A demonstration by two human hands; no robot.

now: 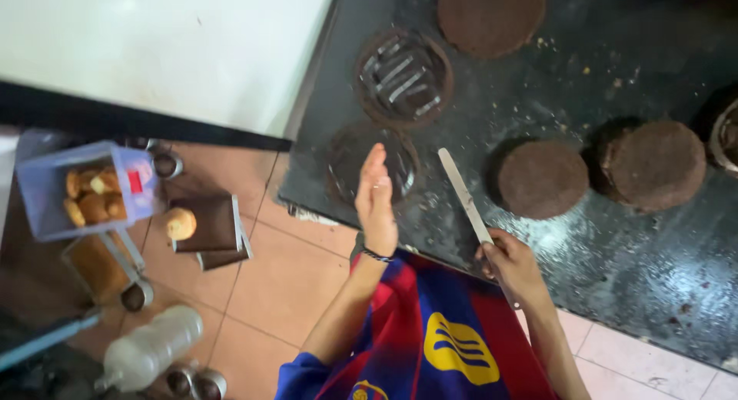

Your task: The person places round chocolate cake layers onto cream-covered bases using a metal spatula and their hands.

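My right hand (pixel 513 267) grips the handle of a long flat knife (pixel 463 194) whose blade points up over the dark counter (pixel 638 254). My left hand (pixel 376 202) is raised edge-on with fingers straight and together, holding nothing, just over a round dark cake board (pixel 346 158) smeared with crumbs. Right of the blade lies a round brown cake layer (pixel 542 178), with another round layer (pixel 657 165) beside it. Farther back sit a round wire rack (pixel 403 77) and a third brown cake layer (pixel 490 16).
A white appliance top (pixel 154 46) fills the upper left. On the tiled floor (pixel 284 285) stand a clear tub of biscuits (pixel 84 189), brown baking tins (pixel 211 227), a plastic bottle (pixel 150 354) and small metal cups (pixel 196 382). Crumbs are scattered over the counter.
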